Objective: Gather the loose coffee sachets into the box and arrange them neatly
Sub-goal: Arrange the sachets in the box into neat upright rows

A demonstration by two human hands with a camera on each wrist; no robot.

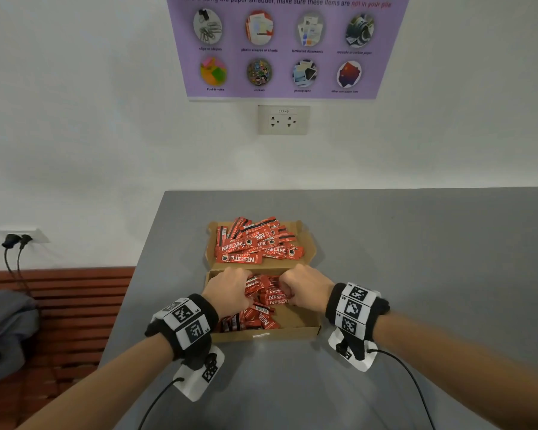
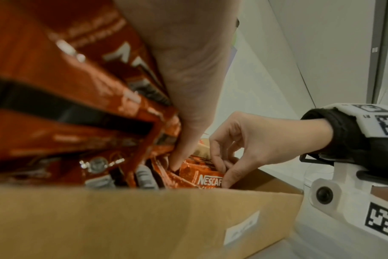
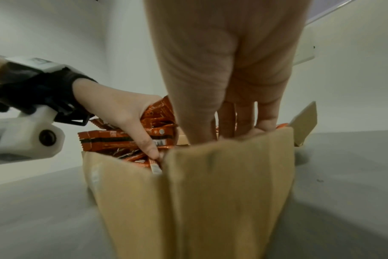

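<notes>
An open cardboard box [image 1: 298,332] lies on the grey table [image 1: 416,259]. A loose pile of red Nescafe sachets [image 1: 255,245] sits in its far half. More sachets [image 1: 263,301] lie in the near half, where both hands reach in. My left hand [image 1: 230,290] grips a bundle of sachets [image 2: 55,84] against its palm [image 2: 188,78], which the right wrist view shows too [image 3: 159,117]. My right hand [image 1: 306,287] has curled fingers [image 2: 219,157] pinching upright sachets [image 2: 207,179] near the box's right side. Its fingertips are hidden behind the box wall [image 3: 222,192] in the right wrist view.
The table's left edge [image 1: 131,290] drops to a red slatted bench [image 1: 59,305] with a grey bag [image 1: 3,330] on it. A white wall with a socket [image 1: 283,119] and a purple poster [image 1: 286,45] stands behind. Cables trail from both wrist cameras.
</notes>
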